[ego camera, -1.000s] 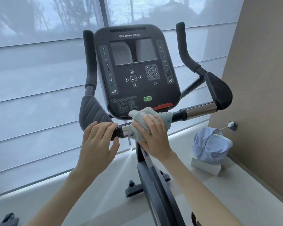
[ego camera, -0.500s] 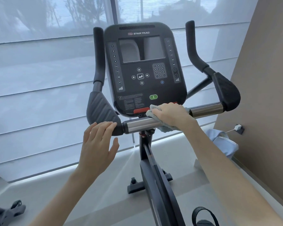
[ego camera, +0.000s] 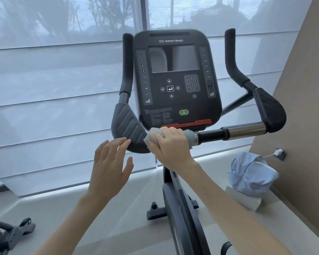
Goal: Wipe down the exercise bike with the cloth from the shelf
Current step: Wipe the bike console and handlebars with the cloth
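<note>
Our right hand (ego camera: 170,146), fingers curled round the grey cloth (ego camera: 189,138), now sits at the crossbar's (ego camera: 245,130) left end beside the elbow pad (ego camera: 126,127), having shifted from right of centre. Left hand (ego camera: 110,162) flat, fingertips at the pad's edge. We judge the middle stretch wiped.

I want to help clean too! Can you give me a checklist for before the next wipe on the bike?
1. Cloth wrapped round the crossbar: ok.
2. Right hand grips the cloth: ok.
3. Left hand steadying the bike: cannot tell; its open fingers are at the left pad edge.
4. Bar to the right of the cloth free of obstacles: ok.
5. Cloth damp and clean enough: cannot tell.
</note>
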A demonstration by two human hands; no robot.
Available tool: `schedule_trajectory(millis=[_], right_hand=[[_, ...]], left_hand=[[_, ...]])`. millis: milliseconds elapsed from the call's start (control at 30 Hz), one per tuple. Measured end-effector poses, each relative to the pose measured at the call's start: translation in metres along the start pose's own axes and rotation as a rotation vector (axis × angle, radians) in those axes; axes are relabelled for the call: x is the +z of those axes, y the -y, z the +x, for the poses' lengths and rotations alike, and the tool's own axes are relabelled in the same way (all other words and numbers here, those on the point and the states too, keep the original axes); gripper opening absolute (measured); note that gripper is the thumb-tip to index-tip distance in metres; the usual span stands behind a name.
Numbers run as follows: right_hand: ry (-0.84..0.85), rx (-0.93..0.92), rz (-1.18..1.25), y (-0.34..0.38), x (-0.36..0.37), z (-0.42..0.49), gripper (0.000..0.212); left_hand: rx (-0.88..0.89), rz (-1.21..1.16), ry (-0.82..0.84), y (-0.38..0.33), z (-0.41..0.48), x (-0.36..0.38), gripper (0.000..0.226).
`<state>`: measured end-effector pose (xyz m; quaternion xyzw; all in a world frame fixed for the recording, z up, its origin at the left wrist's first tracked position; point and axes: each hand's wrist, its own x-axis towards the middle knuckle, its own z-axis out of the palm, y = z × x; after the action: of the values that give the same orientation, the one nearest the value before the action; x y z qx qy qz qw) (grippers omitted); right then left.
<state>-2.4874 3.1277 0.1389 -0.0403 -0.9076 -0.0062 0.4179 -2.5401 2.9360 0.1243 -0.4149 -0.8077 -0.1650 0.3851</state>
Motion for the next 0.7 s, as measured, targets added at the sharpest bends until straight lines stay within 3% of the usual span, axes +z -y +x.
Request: schedule_trajectory(millis=[133, 300, 400, 533, 700], right_hand=[[-0.108, -0.167, -0.068, -0.056, 0.000, -0.036, 0.040], [-0.140, 0.034, -0.052, -0.103, -0.012, -0.053, 0.043], [-0.201, 0.080, -0.100, -0.080, 0.000, -0.056, 0.040], [-0.151, -0.185, -0.175, -0.013, 0.029, -0.047, 0.044], [-0.093, -0.335, -0.107, 0.045, 0.031, -0.005, 0.040]], left_hand=[[0.015, -0.021, 0.005, 0.002, 0.003, 0.003, 0.042], [0.031, -0.031, 0.026, 0.004, 0.001, 0.007, 0.042], [0.044, -0.047, 0.032, 0.006, -0.002, 0.006, 0.042], [0.081, -0.066, 0.078, 0.012, -0.004, 0.003, 0.043], [0.001, -0.069, 0.047, 0.038, -0.014, -0.002, 0.045]])
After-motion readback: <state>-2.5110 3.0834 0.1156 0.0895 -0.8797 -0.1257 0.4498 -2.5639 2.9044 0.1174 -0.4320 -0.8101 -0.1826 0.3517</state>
